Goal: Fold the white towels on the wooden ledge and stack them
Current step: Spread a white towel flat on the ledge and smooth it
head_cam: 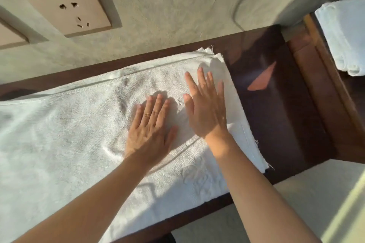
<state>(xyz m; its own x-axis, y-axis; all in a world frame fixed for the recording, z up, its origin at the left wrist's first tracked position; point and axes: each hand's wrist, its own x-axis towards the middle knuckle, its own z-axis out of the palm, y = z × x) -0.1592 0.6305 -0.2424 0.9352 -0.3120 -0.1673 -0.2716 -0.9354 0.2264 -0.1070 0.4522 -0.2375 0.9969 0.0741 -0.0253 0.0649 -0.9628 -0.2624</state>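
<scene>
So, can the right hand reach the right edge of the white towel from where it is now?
Probably yes. The right hand lies flat on the white towel, close to its right edge, and nothing stands between them; beyond the edge there is only bare wooden ledge.

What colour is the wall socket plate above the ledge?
Beige, or light tan; the socket plate shows in the head view, upper left.

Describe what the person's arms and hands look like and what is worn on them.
Both forearms are bare, with no sleeves, watch or gloves in view. The left hand seems to wear thin rings on two fingers. The right hand shows no jewellery. Sunlight and shadow fall across both.
</scene>
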